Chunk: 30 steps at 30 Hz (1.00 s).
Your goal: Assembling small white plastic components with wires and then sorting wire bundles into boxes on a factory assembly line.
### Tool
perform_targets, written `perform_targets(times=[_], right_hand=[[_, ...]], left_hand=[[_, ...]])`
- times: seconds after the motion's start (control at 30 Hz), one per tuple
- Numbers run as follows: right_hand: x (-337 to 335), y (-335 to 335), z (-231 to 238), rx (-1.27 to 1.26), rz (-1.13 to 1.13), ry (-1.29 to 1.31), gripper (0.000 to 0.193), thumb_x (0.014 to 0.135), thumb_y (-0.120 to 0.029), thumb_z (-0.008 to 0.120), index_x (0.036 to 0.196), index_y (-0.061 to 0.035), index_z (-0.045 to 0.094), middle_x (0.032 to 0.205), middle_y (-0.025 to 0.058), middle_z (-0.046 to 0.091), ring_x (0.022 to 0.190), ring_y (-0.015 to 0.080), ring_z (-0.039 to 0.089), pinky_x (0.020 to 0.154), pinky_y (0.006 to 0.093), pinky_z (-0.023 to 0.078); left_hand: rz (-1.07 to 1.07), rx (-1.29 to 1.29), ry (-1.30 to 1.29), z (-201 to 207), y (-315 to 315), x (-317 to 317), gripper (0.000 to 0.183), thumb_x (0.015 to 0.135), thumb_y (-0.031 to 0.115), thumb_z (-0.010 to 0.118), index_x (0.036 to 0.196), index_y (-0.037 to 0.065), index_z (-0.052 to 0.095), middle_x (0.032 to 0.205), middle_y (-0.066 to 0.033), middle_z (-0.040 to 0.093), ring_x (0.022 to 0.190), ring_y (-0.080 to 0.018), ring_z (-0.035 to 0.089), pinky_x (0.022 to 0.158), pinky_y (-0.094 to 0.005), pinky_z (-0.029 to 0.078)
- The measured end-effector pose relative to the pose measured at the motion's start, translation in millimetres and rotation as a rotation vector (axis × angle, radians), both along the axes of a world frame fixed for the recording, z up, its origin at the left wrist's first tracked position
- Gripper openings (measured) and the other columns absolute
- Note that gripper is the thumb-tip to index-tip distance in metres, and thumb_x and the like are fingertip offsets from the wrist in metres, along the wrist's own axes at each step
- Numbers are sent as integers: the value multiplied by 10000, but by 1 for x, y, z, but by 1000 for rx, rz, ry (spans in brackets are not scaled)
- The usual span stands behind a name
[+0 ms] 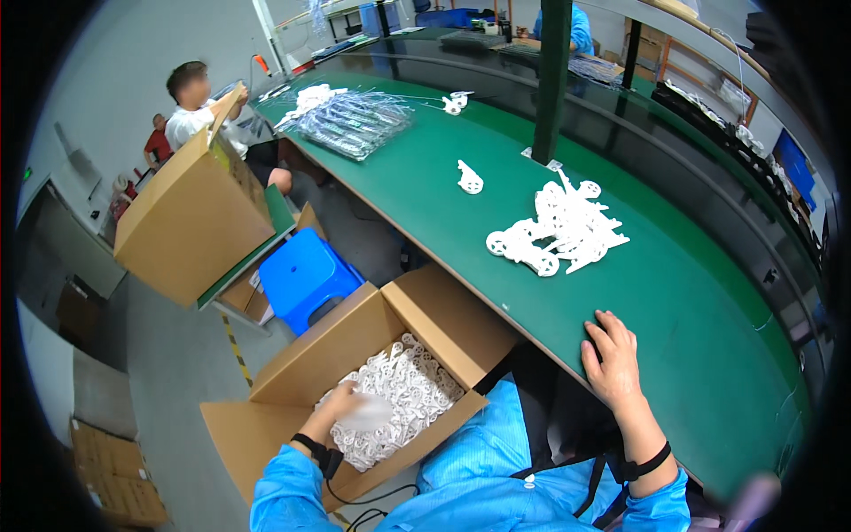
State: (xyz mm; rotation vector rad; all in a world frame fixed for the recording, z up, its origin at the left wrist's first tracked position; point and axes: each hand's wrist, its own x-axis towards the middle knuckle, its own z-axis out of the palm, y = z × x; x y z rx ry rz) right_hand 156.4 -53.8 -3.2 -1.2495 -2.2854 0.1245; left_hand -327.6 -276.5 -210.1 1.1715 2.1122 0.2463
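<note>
My left hand [339, 402] reaches into an open cardboard box [330, 345] filled with small white plastic parts [403, 387]. A motion-blurred white plastic part [365, 413] shows at its fingertips, seemingly gripped; the exact finger positions are smeared. My right hand [612, 362] rests palm down near the edge of the green table [700, 372], fingers spread and nothing in them. Beyond it lies a loose heap of white plastic parts [572, 222], some with spoked wheel-like rings. A single white part [470, 178] sits apart from the heap, to its left.
Farther along the table are clear plastic bags [350, 124] and a few white parts [456, 103]. A green post [551, 80] rises from the table. Left of it stand a blue stool [306, 273] and a large carton [191, 213]. A co-worker [191, 111] sits behind that carton.
</note>
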Motion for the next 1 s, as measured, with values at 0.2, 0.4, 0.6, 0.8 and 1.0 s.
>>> perform_targets(times=[0.2, 0.4, 0.6, 0.8, 1.0], right_hand=[[1, 10, -2, -8, -22, -29, 315, 766, -124, 627, 1064, -22, 624, 1210, 172, 546, 1174, 337, 499, 956, 440, 373], [-10, 16, -1, -40, -29, -58, 316, 726, -105, 637, 1031, -27, 634, 1192, 173, 553, 1152, 349, 512, 941, 443, 382], [-13, 17, -3, -87, -77, -73, 334, 691, -83, 634, 1020, -23, 633, 1171, 182, 554, 1124, 374, 516, 922, 460, 380], [-17, 22, -4, -109, -68, -73, 333, 665, -73, 630, 993, -16, 624, 1153, 193, 554, 1103, 377, 518, 922, 463, 379], [-16, 22, -1, -84, -56, -95, 322, 662, -72, 624, 979, -19, 618, 1131, 193, 553, 1085, 374, 525, 905, 465, 391]], left_hand=[[370, -25, 566, -38, 70, -60, 786, 707, 164, 779, 1351, 86, 334, 1417, -151, 301, 1306, -347, 318, 983, -582, 370], [392, -63, 632, -116, 93, -150, 600, 774, 180, 689, 1295, 118, 398, 1281, -149, 492, 1212, -348, 449, 940, -593, 368], [167, -12, 524, -127, 107, -200, 200, 835, 159, 537, 1012, 94, 603, 993, -187, 649, 962, -388, 606, 825, -483, 476], [103, -51, 583, -91, 128, -214, 157, 818, 94, 499, 835, 61, 652, 905, -203, 658, 893, -394, 625, 775, -456, 502], [473, 31, 820, -120, 153, -212, 166, 776, 150, 621, 916, 62, 637, 1019, -138, 623, 1031, -344, 562, 870, -486, 446]])
